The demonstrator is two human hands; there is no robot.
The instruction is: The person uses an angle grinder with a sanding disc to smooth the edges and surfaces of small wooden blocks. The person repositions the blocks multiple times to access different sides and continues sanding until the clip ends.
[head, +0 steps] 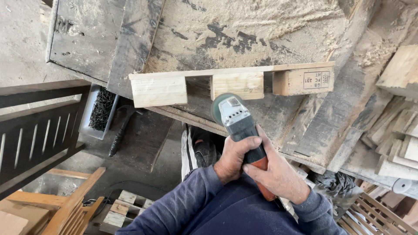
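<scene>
Angle grinder (237, 122) | left hand (233, 156), right hand (278, 174) both clenched round it | disc at pallet piece (230, 85)

Pale raw-wood pallet piece (230, 82), grey matt plastic grinder (239, 124), rough sawdust-strewn workbench (261, 30)

Below the workbench's (244, 30) left corner we see a grey tray of dark nails (101, 111), and just right of it a hammer (122, 130) lies with its black handle pointing down-left. Sawdust (270, 17) covers much of the bench top. At the left edge we find a dark slatted wooden frame (35, 126), with pale wooden pieces (65, 209) at the bottom-left corner. Along the right edge, offcut boards (400, 130) lie stacked, and a dark crumpled glove (333, 182) lies just below the bench's near edge.
</scene>
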